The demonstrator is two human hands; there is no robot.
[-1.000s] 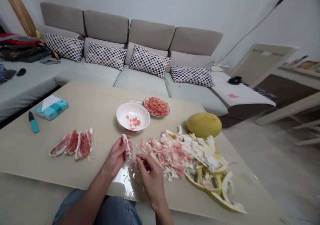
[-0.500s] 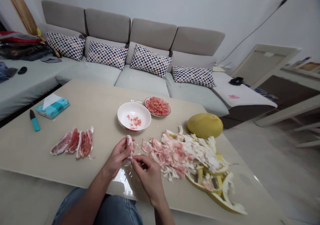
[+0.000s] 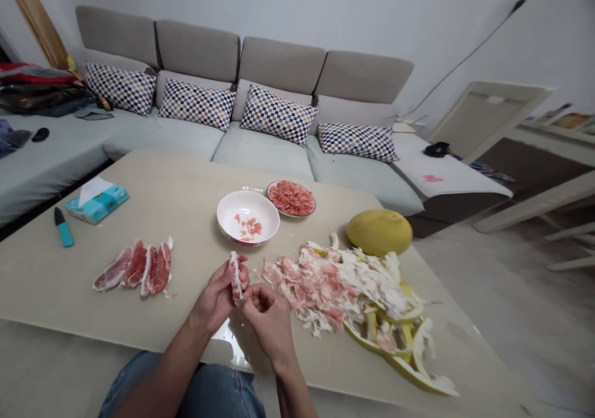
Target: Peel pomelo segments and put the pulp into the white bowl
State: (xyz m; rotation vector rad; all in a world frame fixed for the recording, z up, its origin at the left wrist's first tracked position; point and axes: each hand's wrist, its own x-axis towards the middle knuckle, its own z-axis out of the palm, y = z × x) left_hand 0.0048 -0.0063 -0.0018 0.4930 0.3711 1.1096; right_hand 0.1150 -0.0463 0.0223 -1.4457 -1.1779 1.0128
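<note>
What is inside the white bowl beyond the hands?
Some loose pieces of pink pomelo pulp lie at the bottom of the white bowl. The bits of bowl directly beneath them are covered, and the tabletop under the bowl cannot be seen.

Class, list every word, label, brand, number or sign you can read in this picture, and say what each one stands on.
None: no text can be read in this view.
Blue-and-white soft tissue packet: pale printed marks, too small and blurred to read.
Turquoise-handled knife with a dark blade: no lettering can be made out.
Round white bowl: reddish decoration outside, no lettering that can be made out.
</note>
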